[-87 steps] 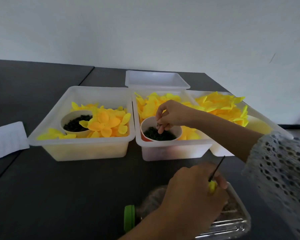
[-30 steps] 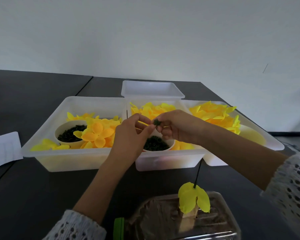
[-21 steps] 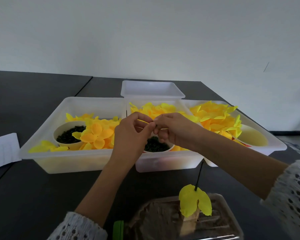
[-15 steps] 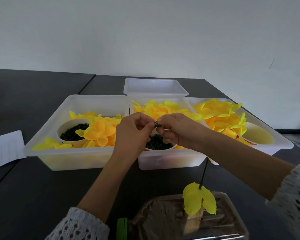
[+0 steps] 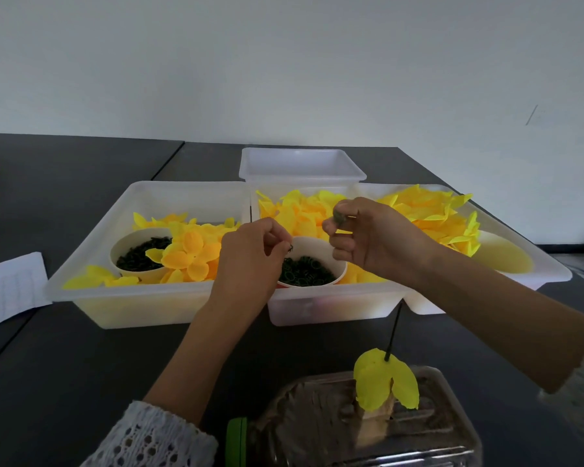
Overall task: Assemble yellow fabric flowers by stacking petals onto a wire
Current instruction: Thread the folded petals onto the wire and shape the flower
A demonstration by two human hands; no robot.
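Head view. The desk is dark and matte. Three translucent white plastic bins stand side by side on it, just beyond both hands, with a fourth bin behind them.

The left bin holds thin, rounded yellow fabric petals and a white round cup of small dark pieces. The middle bin holds more loose yellow petals and a second round cup of small dark green rings, directly beneath the gap between the hands. The right bin, beyond the right wrist, carries a heap of creased pointed yellow petals.

Left hand — fingers curled, thumb and forefinger pinching a tiny dark piece just above the cup rim. Right hand — fingers curled, fingertips pinching a small dark green piece, raised slightly higher than the left hand. The two hands are apart, not touching.

Below the right forearm, a thin dark wire stands nearly upright with one glossy yellow petal piece threaded low on it. Its base sits in a clear plastic container of brown material with a green cap, nearest the viewer. A white sheet lies far left of the left hand. Both sleeves are white open-knit lace.
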